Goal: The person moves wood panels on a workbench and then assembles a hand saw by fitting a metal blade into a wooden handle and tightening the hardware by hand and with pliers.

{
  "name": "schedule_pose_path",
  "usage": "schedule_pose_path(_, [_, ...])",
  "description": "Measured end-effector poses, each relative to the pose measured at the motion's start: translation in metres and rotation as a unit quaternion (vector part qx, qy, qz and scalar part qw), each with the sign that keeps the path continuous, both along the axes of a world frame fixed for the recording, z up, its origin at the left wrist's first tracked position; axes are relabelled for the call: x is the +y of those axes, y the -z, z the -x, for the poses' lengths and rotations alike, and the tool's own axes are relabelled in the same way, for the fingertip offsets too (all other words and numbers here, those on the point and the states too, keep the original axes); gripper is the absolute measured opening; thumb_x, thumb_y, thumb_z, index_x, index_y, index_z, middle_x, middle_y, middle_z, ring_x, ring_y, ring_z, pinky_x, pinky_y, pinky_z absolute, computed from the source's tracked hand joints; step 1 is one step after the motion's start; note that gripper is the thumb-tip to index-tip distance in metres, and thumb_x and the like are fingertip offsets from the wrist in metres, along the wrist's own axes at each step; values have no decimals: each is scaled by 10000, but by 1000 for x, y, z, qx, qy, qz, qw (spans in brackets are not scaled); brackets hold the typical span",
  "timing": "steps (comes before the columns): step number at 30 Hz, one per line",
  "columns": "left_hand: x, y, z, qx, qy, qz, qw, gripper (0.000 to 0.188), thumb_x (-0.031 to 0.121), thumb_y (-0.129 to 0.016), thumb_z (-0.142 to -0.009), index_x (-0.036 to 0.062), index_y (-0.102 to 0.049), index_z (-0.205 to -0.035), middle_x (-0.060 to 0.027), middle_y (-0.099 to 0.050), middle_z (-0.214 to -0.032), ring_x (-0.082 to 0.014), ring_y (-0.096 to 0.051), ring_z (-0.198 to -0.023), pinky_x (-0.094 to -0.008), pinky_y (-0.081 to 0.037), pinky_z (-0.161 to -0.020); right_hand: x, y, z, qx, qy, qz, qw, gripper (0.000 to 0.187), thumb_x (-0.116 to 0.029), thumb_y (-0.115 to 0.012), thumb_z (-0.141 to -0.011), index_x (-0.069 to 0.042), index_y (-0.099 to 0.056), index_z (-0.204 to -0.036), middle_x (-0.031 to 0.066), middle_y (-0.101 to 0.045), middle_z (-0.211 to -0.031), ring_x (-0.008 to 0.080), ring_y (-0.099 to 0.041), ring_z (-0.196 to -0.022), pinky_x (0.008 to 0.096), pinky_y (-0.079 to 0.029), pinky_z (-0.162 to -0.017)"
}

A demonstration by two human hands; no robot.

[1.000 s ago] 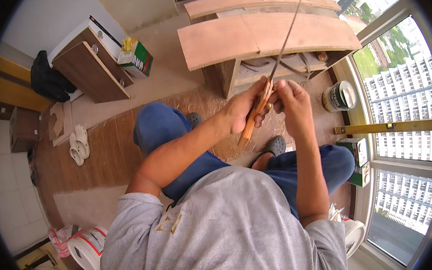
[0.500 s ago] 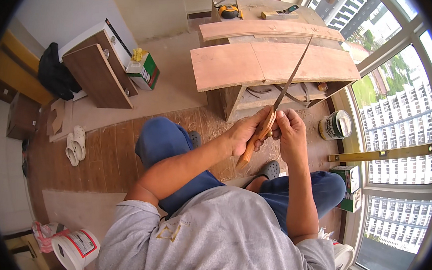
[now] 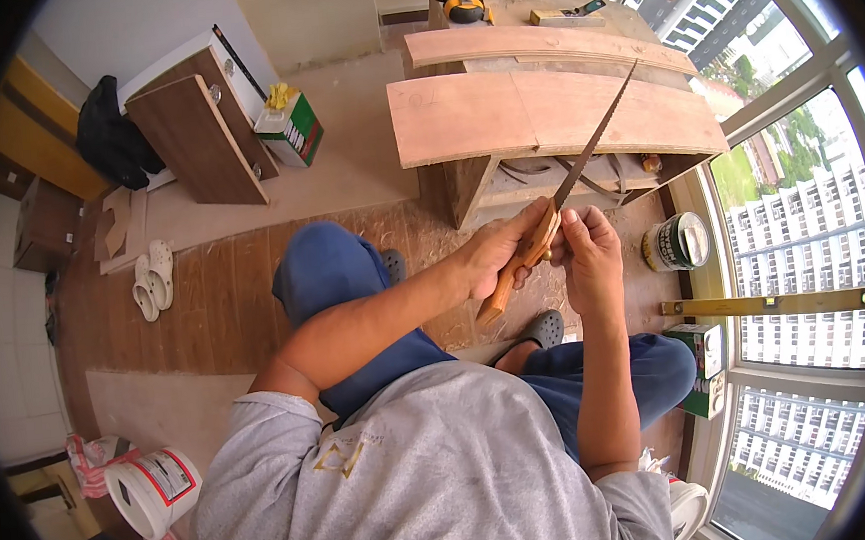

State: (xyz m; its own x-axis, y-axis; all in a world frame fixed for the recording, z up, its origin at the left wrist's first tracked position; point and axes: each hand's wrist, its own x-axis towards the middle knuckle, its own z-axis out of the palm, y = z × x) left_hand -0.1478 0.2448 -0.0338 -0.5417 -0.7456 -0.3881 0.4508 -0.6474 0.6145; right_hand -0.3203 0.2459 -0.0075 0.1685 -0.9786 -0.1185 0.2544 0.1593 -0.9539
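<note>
A hand saw with a wooden handle (image 3: 496, 302) and a long, narrow toothed blade (image 3: 598, 133) is held in front of my body, its tip angled up and to the right. My left hand (image 3: 497, 255) is closed around the handle. At the blade end of the handle, my right hand (image 3: 594, 264) pinches with thumb and bent fingers, and what lies between the fingertips is partly hidden. A small brass-coloured knob (image 3: 548, 255) shows on the handle between both hands. Past the blade lies a wide plywood panel (image 3: 462, 117) on a low cabinet frame (image 3: 475, 193).
A narrower plywood strip (image 3: 537, 47), a yellow-black tape measure (image 3: 464, 9) and a hand plane (image 3: 567, 17) lie farther back. A paint can (image 3: 675, 243) and a yellow spirit level (image 3: 771, 303) are by the window. Brown boards (image 3: 192, 136) lean at left; wood shavings litter the floor.
The view has shifted slightly, so the bench and panels sit a little higher and farther right. Both hands stay on the saw, with only slight finger movement on the right.
</note>
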Motion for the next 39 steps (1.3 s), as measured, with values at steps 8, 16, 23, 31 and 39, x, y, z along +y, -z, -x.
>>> schedule_pose_path(8, [1, -2, 0, -9, -16, -26, 999, 518, 694, -610, -893, 178, -646, -873, 9, -596, -697, -89, -496, -454, -231, -390, -407, 9, -17, -13, -129, 51, -35, 990, 164, -188, -586, -1030, -31, -609, -987, 34, -664, -894, 128, -646, -750, 270, -544, -678])
schedule_pose_path(16, [5, -2, 1, -17, -31, 43, 998, 491, 650, -592, -933, 166, -644, -871, 15, -608, -707, -83, -513, -502, -217, -384, -407, 5, 7, -4, -76, -3, -18, 997, 133, -186, -635, -1011, -53, -626, -1015, 22, -664, -899, 88, -624, -768, 233, -511, -681])
schedule_pose_path(23, [3, -7, -1, 3, 23, -61, 998, 514, 686, -621, -893, 174, -648, -855, 2, -583, -665, -103, -496, -459, -249, -390, -420, 13, 10, -18, -22, 86, 74, 993, 132, -46, -667, -956, -14, -615, -1073, 25, -642, -943, 110, -635, -860, 243, -515, -795])
schedule_pose_path(31, [-4, -7, -2, -26, -7, -32, 999, 554, 721, -627, -866, 168, -635, -829, -10, -554, -625, -111, -506, -462, -252, -399, -434, 0, -2, -13, -11, 61, -35, 997, 250, -253, -616, -1028, -17, -620, -1109, 12, -643, -804, 62, -532, -670, 203, -430, -621])
schedule_pose_path(39, [-5, -4, -2, -12, 7, -54, 998, 561, 712, -638, -863, 164, -613, -745, -13, -552, -622, -121, -505, -467, -254, -411, -438, 8, -8, -29, -105, 81, 51, 990, 229, -95, -644, -960, -27, -587, -1170, 44, -628, -981, 85, -588, -844, 228, -490, -701])
